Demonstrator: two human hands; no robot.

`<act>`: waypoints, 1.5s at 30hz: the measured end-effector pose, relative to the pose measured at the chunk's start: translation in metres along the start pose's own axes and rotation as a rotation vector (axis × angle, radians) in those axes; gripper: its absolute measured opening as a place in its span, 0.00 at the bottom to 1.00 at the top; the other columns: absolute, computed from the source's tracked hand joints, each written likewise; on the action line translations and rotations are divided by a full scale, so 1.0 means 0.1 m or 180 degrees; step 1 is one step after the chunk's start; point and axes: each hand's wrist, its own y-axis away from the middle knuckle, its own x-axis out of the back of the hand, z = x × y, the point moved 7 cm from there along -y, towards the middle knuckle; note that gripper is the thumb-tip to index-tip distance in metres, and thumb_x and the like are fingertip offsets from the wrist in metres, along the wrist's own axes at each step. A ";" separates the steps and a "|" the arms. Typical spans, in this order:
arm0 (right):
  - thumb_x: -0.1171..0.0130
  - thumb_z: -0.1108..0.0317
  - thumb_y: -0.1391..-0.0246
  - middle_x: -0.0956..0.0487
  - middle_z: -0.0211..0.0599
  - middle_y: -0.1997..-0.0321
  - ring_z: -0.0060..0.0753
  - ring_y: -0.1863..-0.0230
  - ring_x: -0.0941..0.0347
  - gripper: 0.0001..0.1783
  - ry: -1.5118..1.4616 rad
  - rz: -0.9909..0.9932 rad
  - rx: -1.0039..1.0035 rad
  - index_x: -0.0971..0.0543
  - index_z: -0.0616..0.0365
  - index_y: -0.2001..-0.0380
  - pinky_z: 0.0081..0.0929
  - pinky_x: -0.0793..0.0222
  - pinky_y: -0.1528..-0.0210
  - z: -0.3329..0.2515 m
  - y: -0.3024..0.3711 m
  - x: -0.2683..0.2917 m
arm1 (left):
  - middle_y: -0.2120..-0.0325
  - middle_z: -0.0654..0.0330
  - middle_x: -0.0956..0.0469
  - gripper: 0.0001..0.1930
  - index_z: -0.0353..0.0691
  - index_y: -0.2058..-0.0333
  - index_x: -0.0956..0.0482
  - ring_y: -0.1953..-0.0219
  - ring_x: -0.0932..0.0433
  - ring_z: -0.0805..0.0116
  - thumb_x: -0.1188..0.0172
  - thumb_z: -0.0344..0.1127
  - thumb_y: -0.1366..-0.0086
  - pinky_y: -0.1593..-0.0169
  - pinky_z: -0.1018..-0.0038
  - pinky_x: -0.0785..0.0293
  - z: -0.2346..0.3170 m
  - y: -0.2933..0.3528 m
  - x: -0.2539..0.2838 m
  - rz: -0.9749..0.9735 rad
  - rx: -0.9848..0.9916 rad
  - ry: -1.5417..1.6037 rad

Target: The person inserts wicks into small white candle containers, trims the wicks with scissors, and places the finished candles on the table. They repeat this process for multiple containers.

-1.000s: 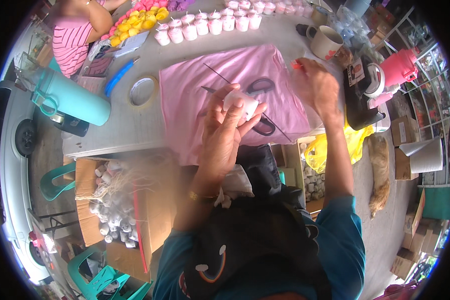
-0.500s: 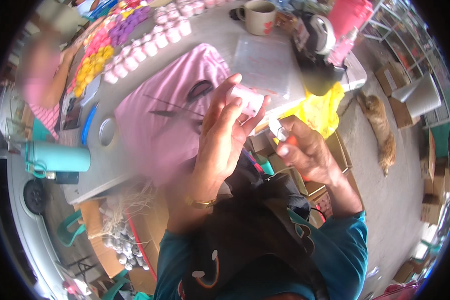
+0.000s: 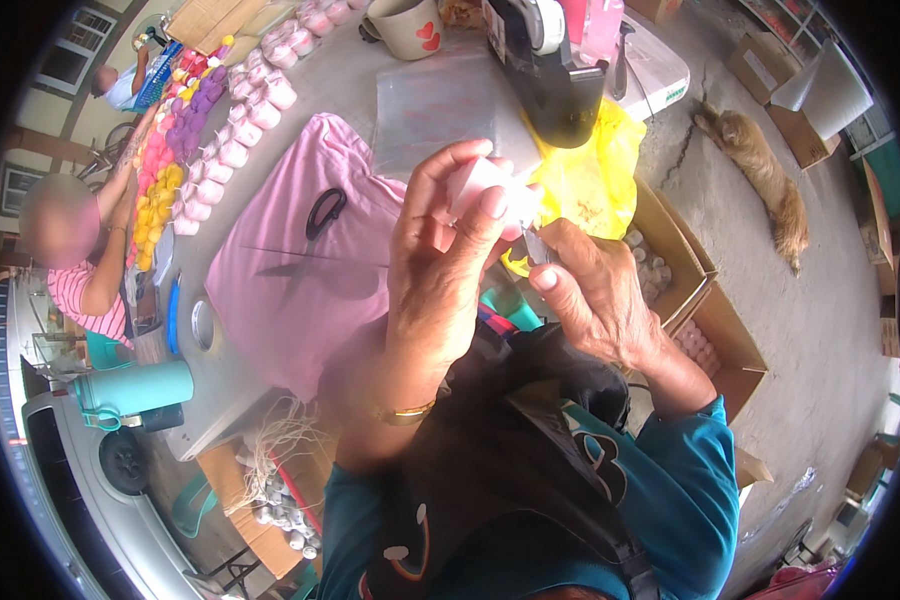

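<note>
A small pale pink, roll-shaped piece (image 3: 490,195) is held up between the thumb and fingers of my left hand (image 3: 432,275). Close on its right, my right hand (image 3: 605,300) pinches a small tool with a grey metal tip (image 3: 538,248). That tip sits at the piece's lower right side; I cannot tell whether they touch. The tool's body is hidden by my fingers. Beyond my left hand, black-handled scissors (image 3: 326,213) lie on a pink cloth (image 3: 270,250). A clear plastic sheet (image 3: 430,115) lies on the table behind the cloth.
Rows of pale pink pieces (image 3: 232,153) and yellow and purple ones stand at far left, near another person (image 3: 85,285). A mug (image 3: 410,28), black tape dispenser (image 3: 562,100) and yellow bag (image 3: 600,170) stand ahead. Cardboard boxes (image 3: 715,330) and a lying tan animal (image 3: 760,175) are right.
My right hand has come closer to my left, bringing the tool's metal end to the pink piece. The tool's orange body showed earlier and is now hidden. The whole view has shifted.
</note>
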 end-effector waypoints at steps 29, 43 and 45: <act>0.51 0.50 0.37 0.29 0.46 0.81 0.50 0.76 0.28 0.23 -0.0009 -0.0028 -0.0575 0.27 0.63 0.67 0.39 0.34 0.72 0.14 0.01 -0.01 | 0.57 0.59 0.27 0.21 0.34 0.48 0.30 0.56 0.26 0.72 0.38 0.22 0.40 0.52 0.76 0.24 0.03 -0.03 -0.01 0.0091 -0.0695 -0.0309; 0.57 0.45 0.36 0.33 0.41 0.79 0.34 0.77 0.37 0.28 -0.0262 0.0283 -0.0954 0.30 0.64 0.68 0.32 0.38 0.71 0.14 0.06 0.16 | 0.51 0.51 0.32 0.23 0.39 0.48 0.40 0.48 0.28 0.61 0.41 0.21 0.39 0.48 0.69 0.26 -0.18 -0.05 -0.17 0.0205 -0.1252 0.0372; 0.55 0.48 0.36 0.32 0.43 0.80 0.37 0.78 0.35 0.26 -0.0138 0.0333 -0.0819 0.29 0.64 0.67 0.32 0.38 0.72 0.09 0.07 0.21 | 0.51 0.51 0.32 0.23 0.39 0.48 0.40 0.47 0.29 0.60 0.41 0.22 0.39 0.48 0.69 0.26 -0.16 -0.07 -0.18 0.0169 -0.1202 0.0386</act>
